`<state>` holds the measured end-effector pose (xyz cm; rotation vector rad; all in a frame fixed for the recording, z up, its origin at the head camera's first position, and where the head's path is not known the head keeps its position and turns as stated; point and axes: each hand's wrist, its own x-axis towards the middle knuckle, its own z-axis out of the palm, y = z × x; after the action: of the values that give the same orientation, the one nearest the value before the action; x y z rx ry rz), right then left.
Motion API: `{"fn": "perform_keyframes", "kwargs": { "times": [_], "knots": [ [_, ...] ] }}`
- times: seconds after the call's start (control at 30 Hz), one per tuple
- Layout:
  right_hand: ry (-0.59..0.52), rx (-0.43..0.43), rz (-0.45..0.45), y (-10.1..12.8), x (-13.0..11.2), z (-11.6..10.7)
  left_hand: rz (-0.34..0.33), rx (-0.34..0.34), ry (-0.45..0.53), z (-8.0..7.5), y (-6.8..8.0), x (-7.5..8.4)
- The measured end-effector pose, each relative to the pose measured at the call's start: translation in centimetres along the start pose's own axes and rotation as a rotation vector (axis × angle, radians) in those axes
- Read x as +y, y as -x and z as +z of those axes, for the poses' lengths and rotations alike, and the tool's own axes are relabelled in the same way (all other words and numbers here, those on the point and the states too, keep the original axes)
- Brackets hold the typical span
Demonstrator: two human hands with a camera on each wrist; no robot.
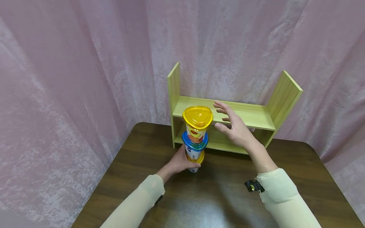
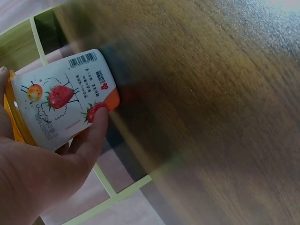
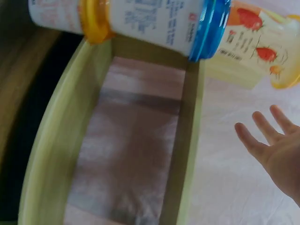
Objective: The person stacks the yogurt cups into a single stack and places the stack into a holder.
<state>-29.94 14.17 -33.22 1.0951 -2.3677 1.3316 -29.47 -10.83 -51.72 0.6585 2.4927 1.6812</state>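
Note:
Three lidded plastic cups stand stacked in one column in the head view. The top cup [image 1: 195,135] has a yellow lid [image 1: 198,117] and a fruit print. Under it comes a cup with a blue lid [image 1: 195,142], then the bottom cup [image 2: 61,98], yellow-lidded and printed with strawberries and a barcode. My left hand [image 1: 181,161] grips this bottom cup from the left side, fingers and thumb round it. Just right of the top cup, my right hand [image 1: 236,129] is raised with its fingers spread, holding nothing. A gap separates it from the stack in the right wrist view.
Behind the stack, a light wooden shelf [image 1: 242,114] with two upright side panels stands on the dark wooden table [image 1: 134,167]. Pink curtains [image 1: 125,57] hang around the table's back and sides. The shelf's lower compartment opens toward me.

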Motion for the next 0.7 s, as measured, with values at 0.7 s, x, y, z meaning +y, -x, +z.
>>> {"fn": "perform_keyframes", "kwargs": {
  "times": [0.7],
  "knots": [
    [-0.002, 0.177, 0.056, 3.6, 2.1, -1.5, -0.075, -0.007, 0.036, -1.0, 1.1, 3.7]
  ]
}}
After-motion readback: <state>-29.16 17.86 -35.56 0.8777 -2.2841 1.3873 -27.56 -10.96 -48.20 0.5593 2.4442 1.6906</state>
